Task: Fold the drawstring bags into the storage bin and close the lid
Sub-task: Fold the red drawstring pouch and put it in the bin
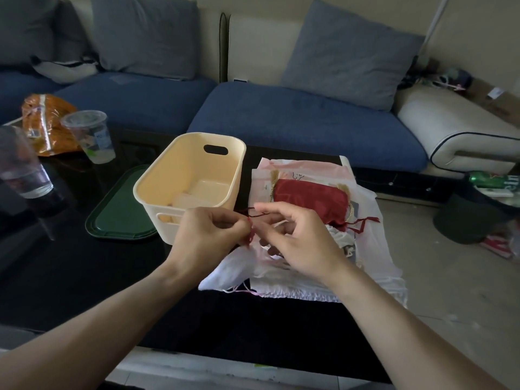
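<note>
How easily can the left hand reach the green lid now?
Probably yes. The green lid lies flat left of the bin, with nothing over it, but the left hand first must release the red cord.

We find no text we can read: the print on the clear cup (89, 135) and green can (494, 182) is blurred.

the cream plastic storage bin (189, 175) stands open-topped, only flat pale pieces on its floor. the dark green plastic lid (121, 209) lies just beside it to the left. bare black glossy tabletop (84, 271) lies nearer; two clear plastic cups (90, 136) crowd the far left.
</note>
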Demonstrator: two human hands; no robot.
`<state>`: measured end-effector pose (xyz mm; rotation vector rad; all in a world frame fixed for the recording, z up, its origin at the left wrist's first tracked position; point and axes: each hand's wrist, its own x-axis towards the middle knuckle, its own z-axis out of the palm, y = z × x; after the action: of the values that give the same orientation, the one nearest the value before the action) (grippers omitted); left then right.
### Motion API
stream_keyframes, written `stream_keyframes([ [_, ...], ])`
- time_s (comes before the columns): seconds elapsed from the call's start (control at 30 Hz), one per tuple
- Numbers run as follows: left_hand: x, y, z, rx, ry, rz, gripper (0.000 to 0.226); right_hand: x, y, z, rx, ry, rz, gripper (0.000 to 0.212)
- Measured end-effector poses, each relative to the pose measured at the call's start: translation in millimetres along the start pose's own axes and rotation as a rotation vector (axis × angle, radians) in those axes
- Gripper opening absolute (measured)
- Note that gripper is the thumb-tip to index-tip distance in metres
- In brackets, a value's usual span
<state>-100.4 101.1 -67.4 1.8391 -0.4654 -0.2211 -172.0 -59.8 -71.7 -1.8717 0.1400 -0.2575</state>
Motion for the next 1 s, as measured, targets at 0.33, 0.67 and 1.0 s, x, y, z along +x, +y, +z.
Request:
stream_keyframes([
  [0.33, 2, -6, 13, -0.166, -0.108, -0.053, 0.011, 3, 14, -2, -0.167, -0.006, -0.068, 0.020],
  [0.67, 2, -9, 16, -0.173, -0.246, -0.052, 0.031, 5, 12, -4, -0.130, 0.075, -0.011, 0.006],
  [1.0, 8, -16, 7, -0.309, -0.409, -0.173, 0.046, 3, 7, -3, 0.282, -0.043, 0.258, 0.011],
])
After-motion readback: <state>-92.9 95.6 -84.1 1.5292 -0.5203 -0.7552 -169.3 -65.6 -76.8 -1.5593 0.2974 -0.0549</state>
